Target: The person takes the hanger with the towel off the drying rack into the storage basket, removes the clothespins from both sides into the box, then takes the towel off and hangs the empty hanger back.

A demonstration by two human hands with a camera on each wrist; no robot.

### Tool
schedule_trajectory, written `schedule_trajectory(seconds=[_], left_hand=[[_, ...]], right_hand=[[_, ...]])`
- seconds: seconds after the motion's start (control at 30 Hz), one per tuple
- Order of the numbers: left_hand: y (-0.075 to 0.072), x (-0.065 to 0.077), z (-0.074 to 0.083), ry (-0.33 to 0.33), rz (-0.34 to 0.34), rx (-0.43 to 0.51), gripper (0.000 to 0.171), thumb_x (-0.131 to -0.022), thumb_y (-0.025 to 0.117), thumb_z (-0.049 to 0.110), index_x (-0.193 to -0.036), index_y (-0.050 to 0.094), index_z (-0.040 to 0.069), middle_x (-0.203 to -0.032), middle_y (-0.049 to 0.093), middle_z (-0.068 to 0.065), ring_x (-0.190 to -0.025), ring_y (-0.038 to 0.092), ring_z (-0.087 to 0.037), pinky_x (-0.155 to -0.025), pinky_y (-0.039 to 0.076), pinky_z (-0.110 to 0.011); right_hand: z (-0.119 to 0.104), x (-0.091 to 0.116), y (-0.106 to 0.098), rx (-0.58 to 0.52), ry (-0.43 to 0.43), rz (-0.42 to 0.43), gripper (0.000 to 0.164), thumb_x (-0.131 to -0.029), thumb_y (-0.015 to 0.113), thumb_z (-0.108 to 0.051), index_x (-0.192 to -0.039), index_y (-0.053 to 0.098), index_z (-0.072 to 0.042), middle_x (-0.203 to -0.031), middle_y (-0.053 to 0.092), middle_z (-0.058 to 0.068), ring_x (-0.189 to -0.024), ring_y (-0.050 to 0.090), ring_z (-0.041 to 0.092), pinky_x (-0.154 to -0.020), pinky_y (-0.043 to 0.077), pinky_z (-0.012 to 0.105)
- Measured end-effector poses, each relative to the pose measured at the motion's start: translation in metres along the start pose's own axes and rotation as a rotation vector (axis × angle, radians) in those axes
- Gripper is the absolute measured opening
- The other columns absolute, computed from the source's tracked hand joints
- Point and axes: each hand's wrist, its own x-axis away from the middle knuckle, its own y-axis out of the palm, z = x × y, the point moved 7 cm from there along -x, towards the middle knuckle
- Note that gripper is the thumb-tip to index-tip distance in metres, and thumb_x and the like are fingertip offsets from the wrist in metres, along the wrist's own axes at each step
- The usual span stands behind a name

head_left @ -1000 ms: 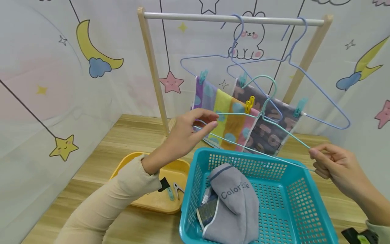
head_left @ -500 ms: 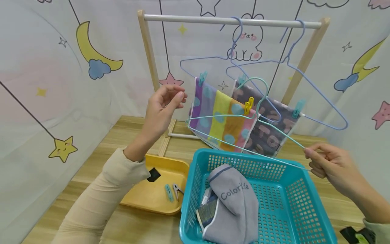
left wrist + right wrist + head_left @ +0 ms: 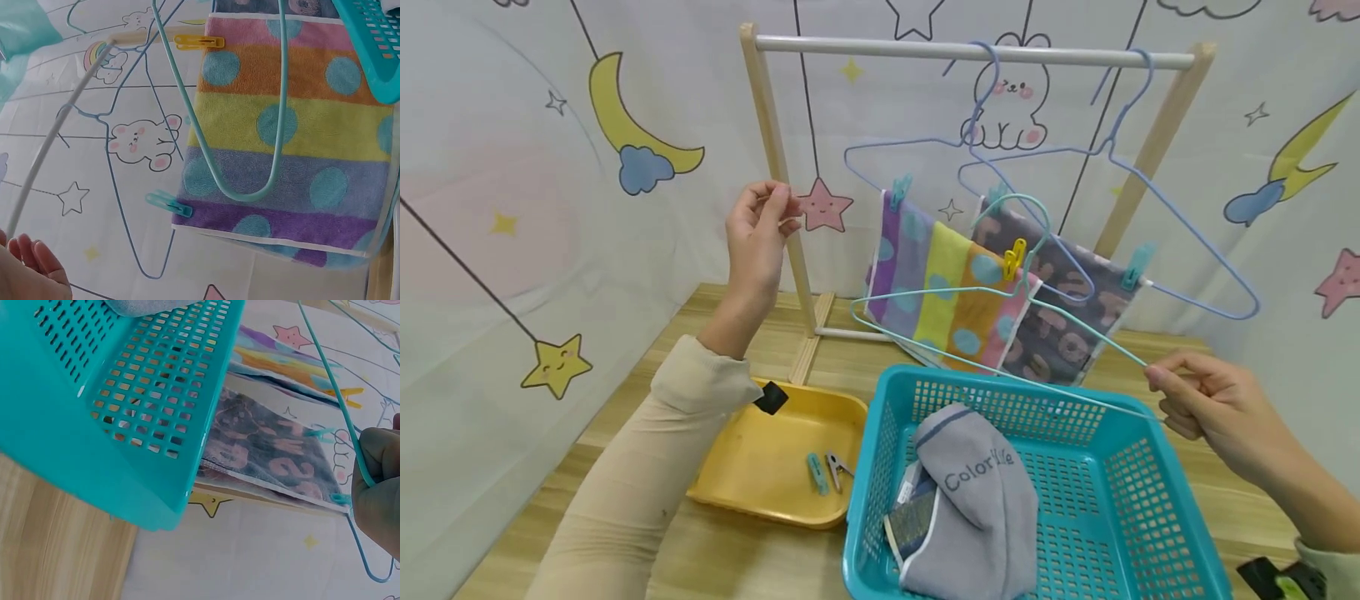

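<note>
While the right hand (image 3: 1208, 404) keeps its pinch on one end of a thin mint-green wire hanger (image 3: 245, 197), the left hand (image 3: 756, 237) has come away from the opposite end, where it was a second ago, and has risen outward until it overlaps the left post of a clothes rack with pale wooden sides (image 3: 766, 125). Its fingers are loosely curled with nothing seen in them, though the left wrist view catches only part of that hand, so whether thumb and fingertips meet is hard to say. As I judge it, this leaves the hanger borne by the right hand alone, its far end unsupported and its hook drifted slightly leftward, while the left hand is free for other work. The hanger is bare, held out above the far rim of a perforated turquoise plastic basket (image 3: 859, 492), its hook upright but apart from the rack's white rail (image 3: 880, 48). Behind it, a striped multicoloured towel with blue dots (image 3: 943, 321) and a dark grey patterned towel (image 3: 1052, 346) hang clipped to blue wire hangers (image 3: 151, 277). A grey towel with lettering (image 3: 977, 525) lies in the basket, and a teal clothes peg (image 3: 817, 473) in the shallow yellow tray (image 3: 752, 467) beside it.
</note>
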Motion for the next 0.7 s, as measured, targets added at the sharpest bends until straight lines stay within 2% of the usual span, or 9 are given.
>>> schedule_trajectory(seconds=[0.17, 0.27, 0.47, 0.57, 0.7], left_hand=[[-0.011, -0.015, -0.011, -0.026, 0.1, 0.154, 0.015, -0.108, 0.044, 0.015, -0.1, 0.052, 0.005, -0.093, 0.048, -0.006, -0.087, 0.048, -0.015, -0.075, 0.042, -0.022], [-0.017, -0.024, -0.019, -0.056, 0.155, 0.199, 0.013, -0.108, 0.045, 0.015, -0.101, 0.05, 0.006, -0.094, 0.044, -0.006, -0.089, 0.044, -0.015, -0.078, 0.04, -0.023], [-0.026, -0.035, -0.032, -0.101, 0.24, 0.138, 0.01, -0.106, 0.05, 0.019, -0.103, 0.05, 0.01, -0.1, 0.047, -0.002, -0.099, 0.044, -0.011, -0.088, 0.034, -0.024], [-0.026, -0.039, -0.037, -0.101, 0.241, 0.131, 0.014, -0.106, 0.05, 0.02, -0.11, 0.053, 0.007, -0.108, 0.052, -0.001, -0.108, 0.045, -0.012, -0.095, 0.032, -0.026], [-0.023, -0.044, -0.045, -0.099, 0.181, 0.122, 0.028, -0.108, 0.044, 0.023, -0.124, 0.053, 0.002, -0.111, 0.054, -0.002, -0.109, 0.047, -0.013, -0.099, 0.033, -0.026]], right_hand=[[-0.004, -0.004, 0.0, 0.111, 0.022, 0.017, 0.02, -0.104, 0.042, 0.005, -0.094, 0.059, 0.001, -0.055, 0.031, 0.007, -0.043, 0.025, 0.025, -0.037, 0.026, 0.035], [-0.007, -0.008, 0.0, 0.167, 0.026, 0.023, 0.019, -0.104, 0.044, 0.004, -0.094, 0.059, 0.001, -0.055, 0.032, 0.006, -0.044, 0.027, 0.025, -0.038, 0.028, 0.034], [-0.013, -0.013, 0.001, 0.167, 0.012, 0.024, 0.02, -0.104, 0.044, 0.005, -0.093, 0.06, 0.0, -0.053, 0.031, 0.006, -0.043, 0.026, 0.025, -0.038, 0.028, 0.034], [-0.017, -0.015, 0.0, 0.184, 0.018, 0.034, 0.02, -0.104, 0.045, 0.004, -0.092, 0.06, 0.0, -0.053, 0.031, 0.006, -0.043, 0.027, 0.025, -0.038, 0.028, 0.034], [-0.023, -0.018, -0.001, 0.195, 0.015, 0.037, 0.02, -0.104, 0.045, 0.003, -0.092, 0.06, 0.0, -0.053, 0.031, 0.006, -0.043, 0.027, 0.025, -0.038, 0.029, 0.034]])
